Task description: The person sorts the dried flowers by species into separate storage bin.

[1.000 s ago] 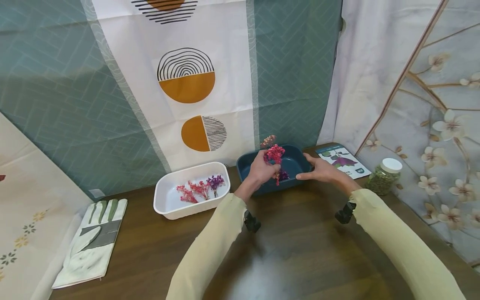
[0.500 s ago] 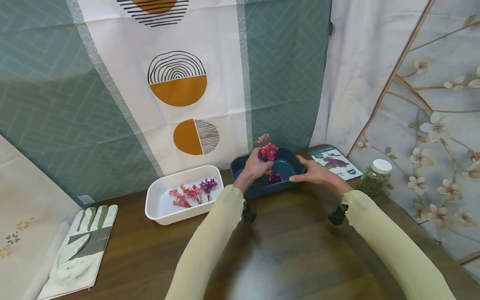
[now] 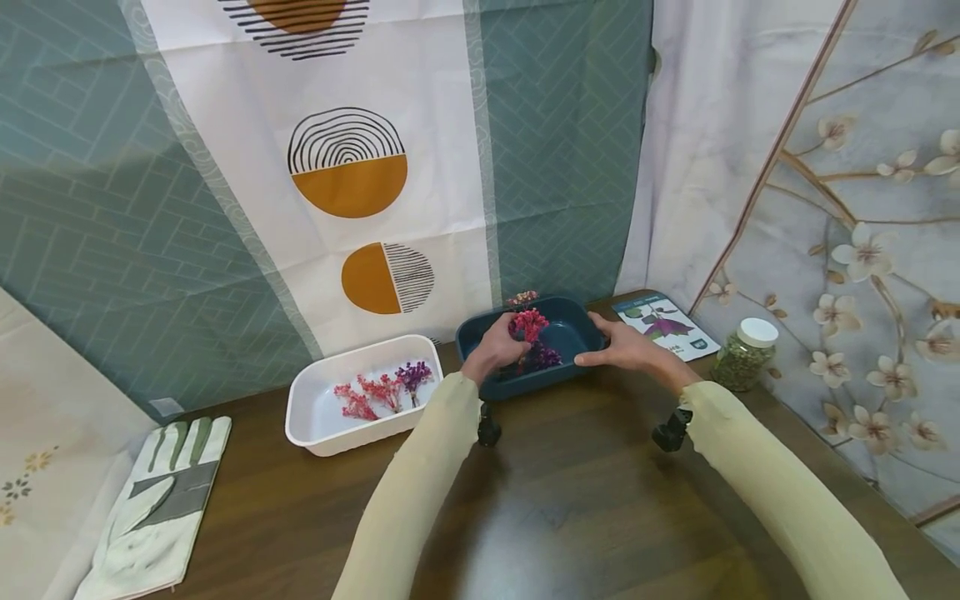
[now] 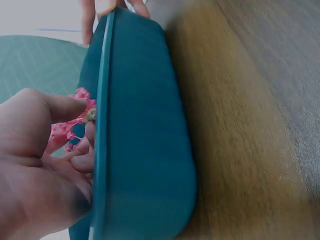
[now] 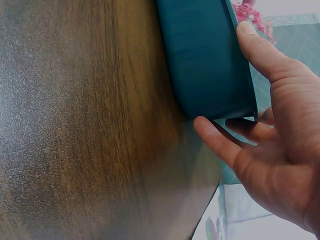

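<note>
My left hand [image 3: 495, 345] pinches a sprig of pink dried flowers [image 3: 531, 323] low inside the dark teal tray [image 3: 536, 383]. In the left wrist view, thumb and fingers meet at the pink flowers [image 4: 62, 131], behind the near wall; part of the stem is hidden. A purple dried sprig [image 3: 546, 357] lies in the tray beside that hand, and a paler peach sprig [image 3: 522, 297] shows at the back rim. My right hand [image 3: 628, 343] grips the tray's right end. In the right wrist view, its thumb touches the rim and its fingers wrap the end.
Left of the teal tray stands a white tray [image 3: 330, 442] with pink and purple sprigs. A patterned glove [image 3: 161, 500] lies far left. At right are a seed packet [image 3: 667, 325] and a white-lidded jar [image 3: 744, 354] of green bits. Curtains hang behind the brown table [image 3: 570, 500].
My left hand has lowered the pink sprig deeper into the teal tray. The right hand keeps its hold on the tray's end. The head view has shifted slightly to the right.
</note>
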The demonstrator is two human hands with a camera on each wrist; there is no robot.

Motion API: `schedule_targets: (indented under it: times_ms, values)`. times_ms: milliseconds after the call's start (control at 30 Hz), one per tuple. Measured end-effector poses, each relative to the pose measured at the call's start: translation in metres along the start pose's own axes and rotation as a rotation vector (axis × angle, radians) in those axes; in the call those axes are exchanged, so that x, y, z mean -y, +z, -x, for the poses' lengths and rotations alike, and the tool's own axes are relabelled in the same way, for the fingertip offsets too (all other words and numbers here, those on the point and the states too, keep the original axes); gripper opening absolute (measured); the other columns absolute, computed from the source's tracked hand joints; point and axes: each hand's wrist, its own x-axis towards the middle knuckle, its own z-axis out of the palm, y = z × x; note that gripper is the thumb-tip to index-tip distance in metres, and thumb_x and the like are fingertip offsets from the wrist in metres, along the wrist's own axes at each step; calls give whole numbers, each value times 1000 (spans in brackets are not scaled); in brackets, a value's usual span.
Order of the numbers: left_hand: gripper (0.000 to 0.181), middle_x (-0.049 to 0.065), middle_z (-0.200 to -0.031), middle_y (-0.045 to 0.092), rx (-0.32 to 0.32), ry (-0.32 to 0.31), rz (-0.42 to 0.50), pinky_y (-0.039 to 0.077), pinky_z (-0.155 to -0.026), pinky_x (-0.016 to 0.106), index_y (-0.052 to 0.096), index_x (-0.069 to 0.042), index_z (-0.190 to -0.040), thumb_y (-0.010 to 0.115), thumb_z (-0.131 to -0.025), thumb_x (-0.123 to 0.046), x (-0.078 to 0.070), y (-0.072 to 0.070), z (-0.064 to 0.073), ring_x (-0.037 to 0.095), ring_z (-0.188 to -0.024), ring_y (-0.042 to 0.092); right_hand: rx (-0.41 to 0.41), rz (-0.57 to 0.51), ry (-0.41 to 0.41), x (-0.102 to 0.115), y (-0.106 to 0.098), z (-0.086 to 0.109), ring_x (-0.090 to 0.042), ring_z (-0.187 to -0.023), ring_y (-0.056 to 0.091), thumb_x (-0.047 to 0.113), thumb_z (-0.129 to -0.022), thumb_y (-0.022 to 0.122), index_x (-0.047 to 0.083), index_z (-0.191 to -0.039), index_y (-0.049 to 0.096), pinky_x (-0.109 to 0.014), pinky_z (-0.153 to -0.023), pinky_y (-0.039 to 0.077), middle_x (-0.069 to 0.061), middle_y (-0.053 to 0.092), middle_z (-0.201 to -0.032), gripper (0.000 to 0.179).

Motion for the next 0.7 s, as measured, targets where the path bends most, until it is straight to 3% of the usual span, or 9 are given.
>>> schedule_targets:
  times_ms: [267,700]
  values:
    - [66,20,-132,55,66,-3,-5,43,-102,46,34,-7,-153,65,-95,-9,8,3,-2,31,-113,55,-3,1,-1,-1,1,0,-48,-139,33,47,-86,74,-1,-159,11,-64,-106,31,-28,25,-158,108]
    - [66,18,-137,55,18,-4,-94,41,-105,45,38,-8,-151,69,-93,-13,12,10,-3,31,-123,53,-1,-4,2,1,-1,1,-48,-139,33,53,-83,76,-1,-158,10,-64,-106,31,-30,25,-157,114]
